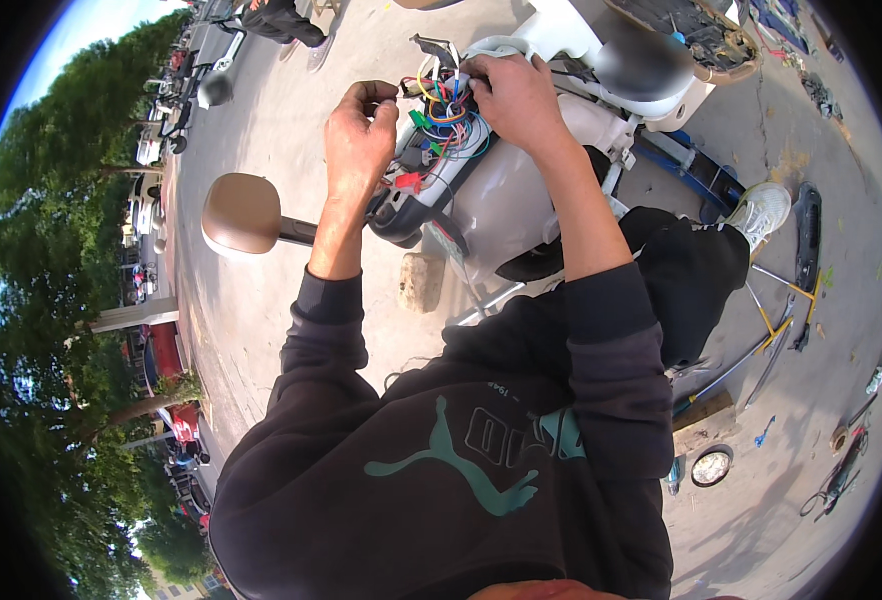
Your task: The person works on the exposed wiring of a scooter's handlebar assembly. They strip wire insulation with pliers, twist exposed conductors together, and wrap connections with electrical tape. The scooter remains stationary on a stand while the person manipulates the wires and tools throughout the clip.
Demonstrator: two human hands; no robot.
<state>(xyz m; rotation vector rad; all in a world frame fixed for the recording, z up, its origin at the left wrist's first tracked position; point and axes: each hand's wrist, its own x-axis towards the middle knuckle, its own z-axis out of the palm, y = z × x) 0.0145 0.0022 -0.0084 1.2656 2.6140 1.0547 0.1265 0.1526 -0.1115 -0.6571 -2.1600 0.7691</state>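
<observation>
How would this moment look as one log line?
left hand: at coloured wires; right hand: at same wires; wires: exposed, tangled; red connector: lower in picture

Both hands (358, 140) (517, 102) out front, fingers (371, 91) bent

We have the wire bundle (448, 112) between our left hand (357, 138) and right hand (521, 100). To the bundle's left stands the mirror (241, 214); nearer us than the bundle lies the block (421, 281); to its right, our shoe (762, 213).
</observation>
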